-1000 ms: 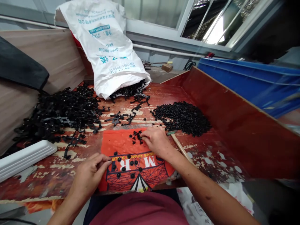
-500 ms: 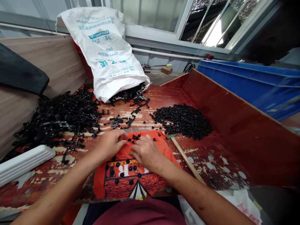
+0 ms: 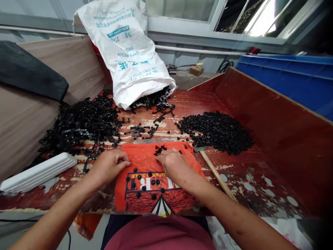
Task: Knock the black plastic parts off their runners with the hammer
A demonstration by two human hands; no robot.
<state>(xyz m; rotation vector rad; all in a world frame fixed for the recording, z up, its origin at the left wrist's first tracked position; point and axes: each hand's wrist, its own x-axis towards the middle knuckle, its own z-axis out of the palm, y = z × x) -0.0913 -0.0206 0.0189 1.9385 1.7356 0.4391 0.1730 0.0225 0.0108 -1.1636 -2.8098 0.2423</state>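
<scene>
Nearest the camera, a printed orange cloth (image 3: 145, 163) lies flat on the worn red-painted wooden worktop (image 3: 247, 180), its near edge at the worktop's front lip. A dozen or so small round black plastic caps (image 3: 146, 182) sit spread over the cloth's printed lettering. The left hand (image 3: 108, 167) rests at the cloth's left edge, fingers curled and pinched together; whether a cap is between them cannot be told. The right hand (image 3: 174, 166) lies palm down on the cloth, fingertips drawn together at a small cluster of loose black caps (image 3: 160, 150) near the cloth's far edge. Just right of the cloth, a wooden stick (image 3: 215, 175) lies diagonally. Left, a white ribbed plastic tray (image 3: 36, 172). Farther back: a heap of black plastic sprue frames (image 3: 80, 123) on the left, a mound of detached black caps (image 3: 215, 132) on the right. Behind, a white woven resin sack (image 3: 131, 52) lies tipped over, black parts spilling from its mouth.
</scene>
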